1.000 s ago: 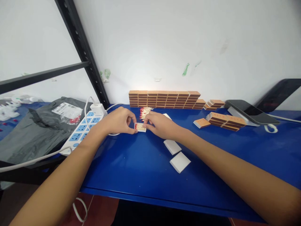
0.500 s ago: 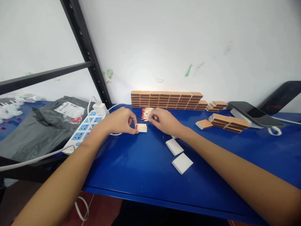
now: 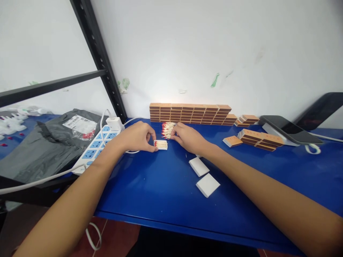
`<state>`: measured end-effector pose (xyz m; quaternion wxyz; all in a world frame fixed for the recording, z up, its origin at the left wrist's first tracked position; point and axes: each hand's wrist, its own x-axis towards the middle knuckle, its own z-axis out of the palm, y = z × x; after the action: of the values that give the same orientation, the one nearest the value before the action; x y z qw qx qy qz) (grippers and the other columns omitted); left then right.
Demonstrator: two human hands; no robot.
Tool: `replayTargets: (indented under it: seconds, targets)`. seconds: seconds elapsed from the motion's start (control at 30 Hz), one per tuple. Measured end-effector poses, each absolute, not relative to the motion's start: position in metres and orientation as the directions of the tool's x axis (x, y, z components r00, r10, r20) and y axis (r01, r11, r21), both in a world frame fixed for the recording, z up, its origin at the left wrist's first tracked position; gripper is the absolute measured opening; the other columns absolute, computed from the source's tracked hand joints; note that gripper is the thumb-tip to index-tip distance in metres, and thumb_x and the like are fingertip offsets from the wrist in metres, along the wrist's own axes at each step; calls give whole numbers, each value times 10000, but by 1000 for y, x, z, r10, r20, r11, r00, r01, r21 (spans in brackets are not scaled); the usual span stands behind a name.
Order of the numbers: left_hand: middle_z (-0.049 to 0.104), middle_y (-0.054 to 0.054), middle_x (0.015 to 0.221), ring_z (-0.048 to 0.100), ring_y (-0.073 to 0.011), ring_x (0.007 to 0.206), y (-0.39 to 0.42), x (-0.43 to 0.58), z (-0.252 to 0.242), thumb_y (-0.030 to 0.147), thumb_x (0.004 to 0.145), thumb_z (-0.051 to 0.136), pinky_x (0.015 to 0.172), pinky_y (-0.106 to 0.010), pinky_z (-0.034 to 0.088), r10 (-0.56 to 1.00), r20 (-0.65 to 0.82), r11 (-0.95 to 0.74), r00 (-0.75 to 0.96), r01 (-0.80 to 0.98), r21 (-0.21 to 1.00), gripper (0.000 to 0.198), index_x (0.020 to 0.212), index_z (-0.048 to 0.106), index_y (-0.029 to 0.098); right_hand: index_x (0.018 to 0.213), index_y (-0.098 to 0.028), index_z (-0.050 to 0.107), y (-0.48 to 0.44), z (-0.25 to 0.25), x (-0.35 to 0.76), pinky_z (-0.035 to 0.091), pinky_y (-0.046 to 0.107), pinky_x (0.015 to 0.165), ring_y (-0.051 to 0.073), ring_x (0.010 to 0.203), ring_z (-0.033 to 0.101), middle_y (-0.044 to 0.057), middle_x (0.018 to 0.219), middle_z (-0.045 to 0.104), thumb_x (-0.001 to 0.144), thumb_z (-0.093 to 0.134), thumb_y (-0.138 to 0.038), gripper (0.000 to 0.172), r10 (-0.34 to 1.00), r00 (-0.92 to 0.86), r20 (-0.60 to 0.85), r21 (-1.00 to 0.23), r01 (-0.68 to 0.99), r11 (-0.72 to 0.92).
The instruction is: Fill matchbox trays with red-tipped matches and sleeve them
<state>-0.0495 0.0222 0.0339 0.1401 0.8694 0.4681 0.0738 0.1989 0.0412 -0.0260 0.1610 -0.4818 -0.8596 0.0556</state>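
Your left hand (image 3: 138, 137) pinches the left end of the small white tray (image 3: 162, 149) between thumb and forefinger; the tray sits on the bench (image 3: 160, 189) with red-headed matches lying inside it. Your right hand (image 3: 189, 137) has its fingertips drawn together at the right edge of the loose match pile (image 3: 167, 130), just behind the tray; whether they grip a match, you cannot tell from here. Near your right forearm lie two flat white pieces (image 3: 208, 185), with a third partly hidden under the wrist. Behind the pile, a long row of stacked matchboxes (image 3: 187, 114) stands along the wall. Farther right are a single matchbox (image 3: 232, 141), a smaller stack (image 3: 260, 139) and a phone (image 3: 291, 130). To your left lie a power strip (image 3: 89, 154) and a grey bag (image 3: 40, 153).
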Motion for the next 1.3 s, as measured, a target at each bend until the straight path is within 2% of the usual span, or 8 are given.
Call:
replayTargets:
  seconds: [0.13,0.33,0.63,1.0,1.3]
  targets:
    - [700,1,649,615,-161,577,23,-49,34,439,711,873,571,-290,375,835,-3,-524,551,795,305,309,877,826,182,1085,-182,683,34,-19,199,413,305,778,198,935,628,93,1145,646,1064,617,-242,92,843,-494,214,-254,805,536]
    - [695,3,639,611,-161,571,23,-50,35,437,708,872,564,-291,372,838,-6,-516,546,796,316,305,876,831,185,1023,-186,691,29,-19,200,394,305,731,197,904,636,94,1124,673,1063,618,-255,108,841,-530,107,-259,802,538]
    - [707,5,650,616,-161,566,22,-53,39,438,692,872,561,-289,394,854,-51,-477,518,818,322,295,849,816,194,1028,-191,717,33,-16,206,432,304,759,210,920,641,102,1106,686,1024,670,-262,86,838,-538,89,-285,793,539]
    - [707,4,657,620,-160,576,22,-52,38,436,698,880,562,-282,393,849,-41,-485,527,808,335,310,873,822,186,1013,-182,683,34,-14,209,448,334,775,244,927,660,143,1124,699,1061,567,-243,140,822,-567,57,-235,793,563]
    - [695,7,633,610,-150,565,25,-50,32,467,705,905,568,-280,380,826,9,-529,563,771,355,359,897,828,173,1038,-191,653,11,1,192,414,315,756,201,907,621,97,1106,673,1095,548,-284,151,827,-542,148,-379,741,554]
